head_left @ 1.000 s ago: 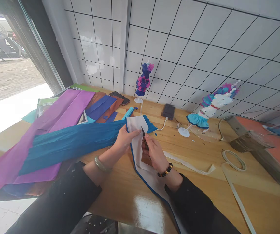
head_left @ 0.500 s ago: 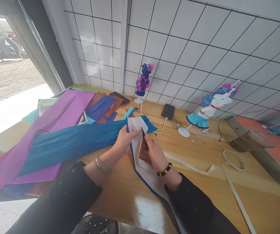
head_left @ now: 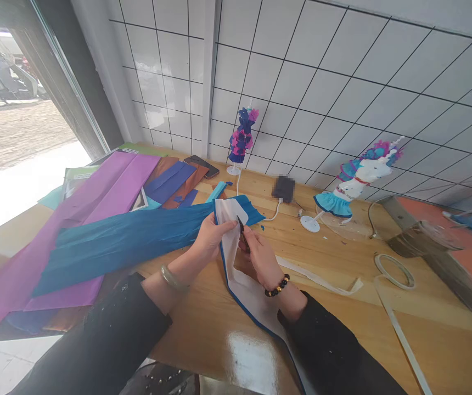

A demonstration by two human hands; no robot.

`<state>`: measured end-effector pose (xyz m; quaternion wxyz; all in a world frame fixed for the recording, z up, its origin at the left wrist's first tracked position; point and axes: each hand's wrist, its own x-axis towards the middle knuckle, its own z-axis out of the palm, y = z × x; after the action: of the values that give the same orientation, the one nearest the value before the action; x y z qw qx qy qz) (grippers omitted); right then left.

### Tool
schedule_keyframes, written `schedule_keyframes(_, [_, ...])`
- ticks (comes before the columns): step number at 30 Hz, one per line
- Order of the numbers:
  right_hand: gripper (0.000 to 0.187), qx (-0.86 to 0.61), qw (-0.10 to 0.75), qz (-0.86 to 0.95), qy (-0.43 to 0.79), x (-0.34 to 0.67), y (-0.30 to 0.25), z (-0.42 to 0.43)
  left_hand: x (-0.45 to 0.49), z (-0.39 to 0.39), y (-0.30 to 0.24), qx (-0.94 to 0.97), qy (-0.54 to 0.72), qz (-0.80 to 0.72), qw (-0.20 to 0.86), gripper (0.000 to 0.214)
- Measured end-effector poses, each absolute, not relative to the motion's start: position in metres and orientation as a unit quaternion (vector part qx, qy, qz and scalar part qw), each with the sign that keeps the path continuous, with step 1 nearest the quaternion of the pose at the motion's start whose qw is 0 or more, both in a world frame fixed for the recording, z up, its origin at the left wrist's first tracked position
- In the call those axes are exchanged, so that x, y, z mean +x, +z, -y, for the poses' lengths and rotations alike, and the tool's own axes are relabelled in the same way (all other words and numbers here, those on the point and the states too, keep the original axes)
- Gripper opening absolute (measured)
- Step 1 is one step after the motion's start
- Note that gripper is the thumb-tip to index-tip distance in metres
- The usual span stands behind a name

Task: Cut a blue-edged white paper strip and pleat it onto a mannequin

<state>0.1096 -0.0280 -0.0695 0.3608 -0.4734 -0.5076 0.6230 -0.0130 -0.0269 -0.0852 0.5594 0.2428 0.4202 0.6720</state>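
Hands meet above the wooden surface (head_left: 343, 310): the left hand (head_left: 210, 237) pinches the top of a white strip (head_left: 247, 292) with a blue edge, thumb and fingers closed on it. The right hand (head_left: 261, 257) is curled shut around small scissors (head_left: 242, 233), blades pointing up against the strip, which trails down over the surface toward the person.

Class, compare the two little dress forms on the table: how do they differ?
The dress form by the wall stands upright, covered in dark blue and pink; the dress form on the right leans over, its white body showing above a turquoise skirt. Both have round white bases.
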Motion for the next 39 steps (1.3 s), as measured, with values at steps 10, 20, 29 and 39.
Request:
schedule_keyframes(10, [0.047, -0.47, 0.357, 0.51, 0.625, 0.11, -0.07, 0.028, -0.012, 0.029, -0.08, 0.227, 0.665, -0.415, 0.577, 0.032])
schedule_keyframes(20, [0.046, -0.453, 0.376, 0.502, 0.634, 0.106, -0.069, 0.03, -0.015, 0.028, -0.081, 0.219, 0.679, -0.416, 0.563, 0.034])
schedule_keyframes(29, [0.045, -0.435, 0.371, 0.497, 0.653, 0.107, -0.073, 0.031, -0.016, 0.03, -0.076, 0.221, 0.686, -0.413, 0.557, 0.035])
schedule_keyframes(39, [0.047, -0.449, 0.374, 0.506, 0.634, 0.103, -0.064, 0.029, -0.011, 0.032, -0.074, 0.25, 0.669, -0.416, 0.562, 0.035])
